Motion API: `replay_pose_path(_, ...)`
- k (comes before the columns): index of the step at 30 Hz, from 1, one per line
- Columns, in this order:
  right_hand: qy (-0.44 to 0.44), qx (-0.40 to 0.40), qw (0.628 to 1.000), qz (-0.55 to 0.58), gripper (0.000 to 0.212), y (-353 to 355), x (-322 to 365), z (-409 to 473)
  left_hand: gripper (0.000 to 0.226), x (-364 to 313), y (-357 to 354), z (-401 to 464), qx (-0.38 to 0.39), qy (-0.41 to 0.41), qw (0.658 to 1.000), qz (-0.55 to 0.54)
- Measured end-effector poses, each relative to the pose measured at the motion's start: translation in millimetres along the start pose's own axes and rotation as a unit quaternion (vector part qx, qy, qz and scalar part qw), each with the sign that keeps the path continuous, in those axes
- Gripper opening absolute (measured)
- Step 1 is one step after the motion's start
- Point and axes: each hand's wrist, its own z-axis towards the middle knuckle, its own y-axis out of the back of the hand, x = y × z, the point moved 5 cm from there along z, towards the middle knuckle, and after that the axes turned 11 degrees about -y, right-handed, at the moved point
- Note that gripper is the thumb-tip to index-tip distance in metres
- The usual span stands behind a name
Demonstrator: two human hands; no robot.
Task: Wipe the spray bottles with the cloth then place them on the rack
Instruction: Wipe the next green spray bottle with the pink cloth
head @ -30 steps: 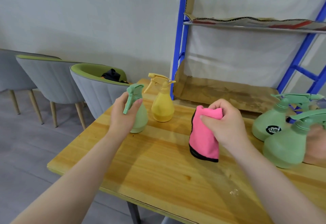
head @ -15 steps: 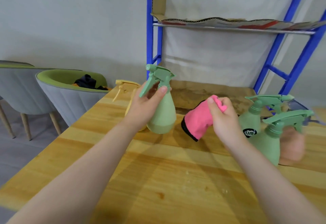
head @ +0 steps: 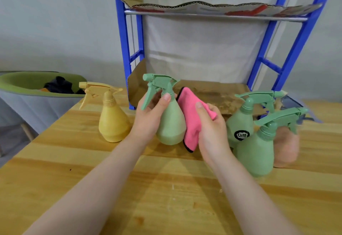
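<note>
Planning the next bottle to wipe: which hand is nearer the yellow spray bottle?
Left. The left hand grips a green bottle just right of the yellow spray bottle; the right hand, holding the pink cloth, is farther right.

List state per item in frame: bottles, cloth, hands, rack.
left hand: grips held green spray bottle, lifted off table
right hand: holds pink cloth against that bottle
yellow spray bottle: upright on table, untouched
labelled green spray bottle: upright on table
front green spray bottle: upright on table
peach bottle: behind it, blurred
rack: no bottles on it
</note>
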Motion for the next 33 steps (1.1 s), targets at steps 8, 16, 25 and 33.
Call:
replay_pose_path(8, -0.02, 0.117, 0.993, 0.022, 0.05, 1, -5, 3, 0.024, 8, 8, -8, -0.01, 0.002, 1.0, -0.02)
replay_pose_path(16, 0.144, 0.103, 0.967, -0.185, 0.04, -6, -2, -7, 0.02, 2, -9, -21, 0.038, -0.024, 0.999, -0.03)
replay_pose_path(25, 0.163, 0.151, 0.952, -0.211, 0.042, -13, -11, -18, 0.023, 13, -14, -29, 0.006, 0.023, 0.995, -0.101)
replay_pose_path(33, 0.163, 0.142, 0.951, -0.223, 0.058, -15, -24, -16, 0.019, 28, -1, -23, -0.04, 0.055, 0.983, -0.168)
